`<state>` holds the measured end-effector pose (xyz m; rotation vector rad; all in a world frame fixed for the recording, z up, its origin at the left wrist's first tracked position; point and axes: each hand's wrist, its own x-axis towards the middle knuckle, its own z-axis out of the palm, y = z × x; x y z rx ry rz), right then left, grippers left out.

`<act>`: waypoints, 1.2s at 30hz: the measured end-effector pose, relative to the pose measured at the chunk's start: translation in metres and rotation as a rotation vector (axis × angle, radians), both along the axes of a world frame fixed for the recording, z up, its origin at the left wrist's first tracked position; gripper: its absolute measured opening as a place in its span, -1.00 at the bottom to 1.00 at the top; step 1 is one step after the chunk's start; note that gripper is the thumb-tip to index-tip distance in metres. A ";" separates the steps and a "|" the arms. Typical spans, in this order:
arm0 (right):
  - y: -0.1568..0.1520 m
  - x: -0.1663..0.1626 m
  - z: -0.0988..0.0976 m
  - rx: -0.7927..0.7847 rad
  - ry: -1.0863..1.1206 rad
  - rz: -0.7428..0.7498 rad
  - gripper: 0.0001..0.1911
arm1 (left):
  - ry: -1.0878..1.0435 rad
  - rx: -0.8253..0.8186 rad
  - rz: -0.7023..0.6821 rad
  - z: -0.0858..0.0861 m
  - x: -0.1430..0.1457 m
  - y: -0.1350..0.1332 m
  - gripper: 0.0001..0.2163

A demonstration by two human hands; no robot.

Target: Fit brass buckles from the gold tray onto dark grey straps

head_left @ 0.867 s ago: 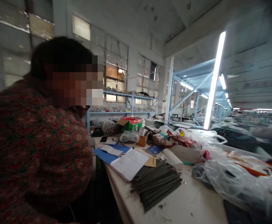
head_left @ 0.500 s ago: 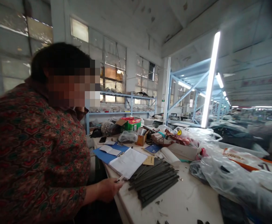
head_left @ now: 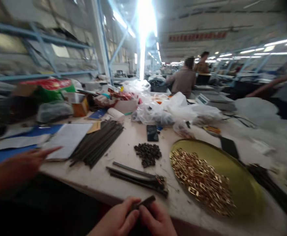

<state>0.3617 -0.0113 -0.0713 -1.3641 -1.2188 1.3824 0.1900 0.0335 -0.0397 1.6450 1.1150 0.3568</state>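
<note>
My left hand [head_left: 117,219] and my right hand [head_left: 156,220] meet at the bottom edge of the view, both closed on one dark strip [head_left: 143,203] that pokes up between the fingers. Just beyond them on the white table [head_left: 96,177] lie a few dark strips [head_left: 135,175] with small pieces at their right ends. Past those sits a little heap of dark small parts [head_left: 147,154]. At the right stands a yellow round tray [head_left: 234,170] filled with brass-coloured buckles [head_left: 199,178].
A co-worker's hand [head_left: 27,162] reaches in from the left over papers [head_left: 67,139] and a blue folder. A stack of dark strips [head_left: 97,142], a phone [head_left: 152,132], plastic bags [head_left: 173,111] and boxes crowd the table. People stand further back.
The view has swung from the co-worker at the left down and right to the table before me. My two hands, the tray of buckles and the loose strips have come into view.
</note>
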 end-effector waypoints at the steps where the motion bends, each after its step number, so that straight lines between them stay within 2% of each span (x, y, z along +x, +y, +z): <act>1: 0.004 0.002 -0.004 -0.010 0.015 -0.008 -0.59 | 0.005 0.011 -0.035 -0.004 0.011 -0.006 -0.66; 4: 0.013 0.016 -0.005 0.040 0.047 0.085 -0.56 | 0.085 0.060 -0.103 -0.004 0.026 -0.005 -0.69; 6: 0.018 0.037 0.002 0.096 -0.087 0.108 -0.64 | 0.134 0.066 -0.113 0.000 0.028 0.006 -0.70; 9: 0.030 0.085 0.011 0.177 -0.408 -0.020 -0.76 | 0.138 0.028 -0.096 0.004 0.028 0.023 -0.69; 12: 0.051 0.136 0.010 0.194 -0.802 -0.184 -0.78 | 0.106 -0.025 -0.057 0.001 0.029 0.034 -0.67; 15: 0.074 0.165 0.002 0.117 -1.215 -0.179 -0.79 | 0.086 -0.093 -0.032 -0.007 0.033 0.038 -0.71; 17: 0.087 0.170 -0.004 0.062 -1.321 -0.137 -0.80 | 0.074 -0.156 -0.050 -0.009 0.036 0.038 -0.74; 23: 0.107 0.169 -0.010 0.014 -1.313 -0.108 -0.87 | 0.002 -0.228 -0.088 -0.003 0.038 0.029 -0.77; 28: 0.115 0.172 -0.008 0.004 -1.249 -0.109 -0.93 | -0.059 -0.201 -0.079 -0.004 0.033 0.022 -0.72; 32: 0.113 0.169 -0.003 0.054 -1.154 -0.137 -0.93 | -0.029 -0.177 -0.059 -0.004 0.025 0.015 -0.72; 36: 0.104 0.160 0.008 0.163 -1.003 -0.211 -0.86 | -0.016 -0.099 -0.008 0.004 0.020 0.012 -0.75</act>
